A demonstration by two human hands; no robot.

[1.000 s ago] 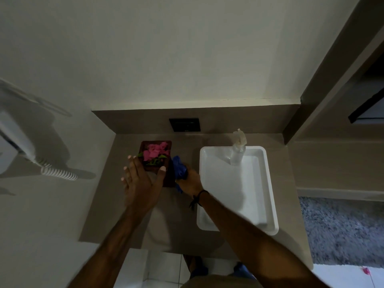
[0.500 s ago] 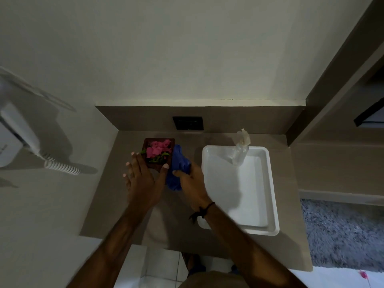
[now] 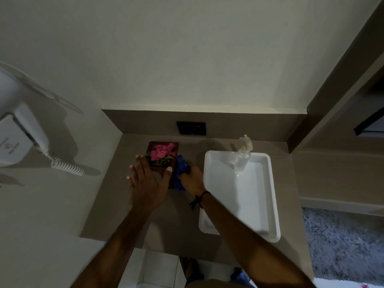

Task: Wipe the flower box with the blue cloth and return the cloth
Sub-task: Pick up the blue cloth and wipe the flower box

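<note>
A dark brown flower box (image 3: 174, 148) with pink flowers and green leaves stands on the brown counter, near the back wall. My left hand (image 3: 148, 181) lies over the box's near end, fingers spread, thumb on its right edge, steadying it. My right hand (image 3: 192, 179) presses a bunched blue cloth (image 3: 181, 170) against the box's right side. The box's near part is hidden under my left hand.
A white tray (image 3: 268, 204) sits to the right of my right hand, with a clear spray bottle (image 3: 242, 154) at its far end. A black wall socket (image 3: 191, 128) is behind the box. A wall-mounted hair dryer (image 3: 18, 138) with coiled cord hangs at the left.
My right hand has rubbed the blue cloth back and forth along the box's right side. My left hand has stayed on the box.
</note>
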